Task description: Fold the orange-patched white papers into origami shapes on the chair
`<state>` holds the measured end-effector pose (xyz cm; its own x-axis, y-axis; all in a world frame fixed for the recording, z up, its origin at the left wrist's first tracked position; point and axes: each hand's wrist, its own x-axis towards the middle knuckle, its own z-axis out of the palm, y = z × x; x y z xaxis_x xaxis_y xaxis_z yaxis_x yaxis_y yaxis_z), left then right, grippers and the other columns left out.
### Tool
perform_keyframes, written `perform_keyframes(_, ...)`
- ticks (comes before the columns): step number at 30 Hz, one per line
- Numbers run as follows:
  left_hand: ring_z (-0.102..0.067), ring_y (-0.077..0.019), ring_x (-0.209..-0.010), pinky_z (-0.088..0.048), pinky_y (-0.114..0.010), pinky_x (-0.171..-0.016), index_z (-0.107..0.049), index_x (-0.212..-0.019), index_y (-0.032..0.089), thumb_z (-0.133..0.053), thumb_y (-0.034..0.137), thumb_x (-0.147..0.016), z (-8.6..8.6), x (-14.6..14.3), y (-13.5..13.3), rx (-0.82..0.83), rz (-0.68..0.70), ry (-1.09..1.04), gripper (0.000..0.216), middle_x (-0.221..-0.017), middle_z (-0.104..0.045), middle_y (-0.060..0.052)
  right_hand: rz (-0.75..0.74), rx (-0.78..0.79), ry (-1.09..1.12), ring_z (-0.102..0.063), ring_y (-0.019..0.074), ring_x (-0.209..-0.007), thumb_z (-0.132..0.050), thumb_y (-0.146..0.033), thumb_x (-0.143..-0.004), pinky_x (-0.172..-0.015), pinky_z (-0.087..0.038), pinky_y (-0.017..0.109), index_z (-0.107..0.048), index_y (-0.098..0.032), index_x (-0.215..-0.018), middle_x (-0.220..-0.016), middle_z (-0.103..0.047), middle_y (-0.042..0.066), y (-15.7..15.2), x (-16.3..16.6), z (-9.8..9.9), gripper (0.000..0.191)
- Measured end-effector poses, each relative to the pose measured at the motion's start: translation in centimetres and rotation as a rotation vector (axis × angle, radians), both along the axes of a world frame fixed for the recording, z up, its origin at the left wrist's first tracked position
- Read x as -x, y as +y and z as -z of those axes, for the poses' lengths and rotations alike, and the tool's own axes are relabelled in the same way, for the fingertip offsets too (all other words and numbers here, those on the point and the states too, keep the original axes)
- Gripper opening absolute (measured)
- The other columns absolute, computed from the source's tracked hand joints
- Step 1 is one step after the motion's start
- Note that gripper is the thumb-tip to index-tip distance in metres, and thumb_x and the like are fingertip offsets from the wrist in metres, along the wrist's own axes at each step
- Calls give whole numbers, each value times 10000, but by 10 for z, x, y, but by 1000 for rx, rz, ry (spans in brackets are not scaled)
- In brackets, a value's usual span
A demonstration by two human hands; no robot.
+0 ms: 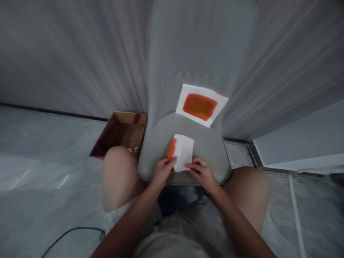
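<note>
Paper [184,152], white, thin and matte, folded into a small, roughly square packet with crisp creases; a strip of orange shows along its left edge. It lies at the front of a chair seat [212,143], which is smooth, grey and padded with a rounded rim. The paper sits at twelve o'clock from both hands, touching them along its lower edge. The left hand [162,172] is at the paper's seven o'clock; its thumb and fingers are closed in a pinch on the lower left corner, just under the orange strip. The right hand [202,173] is at five o'clock; its fingers stretch out loosely toward nine o'clock, with the tips on the lower right corner; whether the thumb clamps from below cannot be told. The two hands are near each other, with only the paper's bottom edge between them. At one o'clock from the paper, well apart, a flat white sheet [201,105] with a rounded orange rectangle leans tilted against the chair back. At nine o'clock, on the pale floor beside the seat, stands an open brown cardboard box [120,132]; a dark cable [67,231] curves at seven o'clock.
</note>
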<state>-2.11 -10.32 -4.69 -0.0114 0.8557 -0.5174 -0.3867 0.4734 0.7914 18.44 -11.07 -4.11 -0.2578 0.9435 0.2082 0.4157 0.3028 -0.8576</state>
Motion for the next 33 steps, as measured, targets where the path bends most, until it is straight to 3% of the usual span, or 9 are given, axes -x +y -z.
perform_keyframes(6,-663,-180,-691,-539,-266,-638,-797,-796,149,-901,619,-639,2,0,-2,-94,60,71,507,-734,-726,-41,21,-71,-49,-612,258,-987,-758,-499,-905,-877,-539,420,-843,-305,-901,-1008,-650,88,11,5,-1,212)
perform_keyframes(10,-649,-156,-721,-512,-231,-646,-813,-824,146,-925,573,-630,-2,6,-3,-91,125,75,482,-826,-748,-52,14,-23,-20,-628,253,-1005,-722,-511,-929,-858,-542,388,-810,-272,-889,-1045,-664,92,11,15,1,258)
perform_keyframes(15,-686,-185,-832,-571,-274,-744,-833,-945,175,-948,533,-614,-16,17,-6,-41,233,2,501,-951,-774,-79,75,-28,-18,-634,239,-958,-692,-524,-941,-893,-530,398,-790,-260,-853,-989,-670,78,13,23,13,295)
perform_keyframes(20,-647,-155,-696,-567,-270,-692,-814,-861,170,-961,520,-578,-19,18,-14,-14,216,61,474,-748,-724,-38,109,-16,-13,-640,237,-956,-694,-507,-938,-902,-531,403,-794,-263,-858,-1001,-666,75,14,24,16,275)
perform_keyframes(27,-625,-142,-640,-503,-237,-620,-784,-797,163,-969,523,-549,-15,11,-16,-8,184,94,475,-719,-727,-38,146,-53,-61,-630,248,-968,-708,-478,-926,-910,-519,416,-800,-262,-861,-989,-680,79,13,26,21,243)
perform_keyframes(33,-551,-125,-550,-374,-225,-518,-771,-780,151,-943,466,-579,-6,5,-14,-111,176,218,411,-640,-681,-21,187,-62,-16,-642,257,-981,-726,-474,-896,-923,-510,424,-795,-246,-879,-994,-687,88,14,29,18,239)
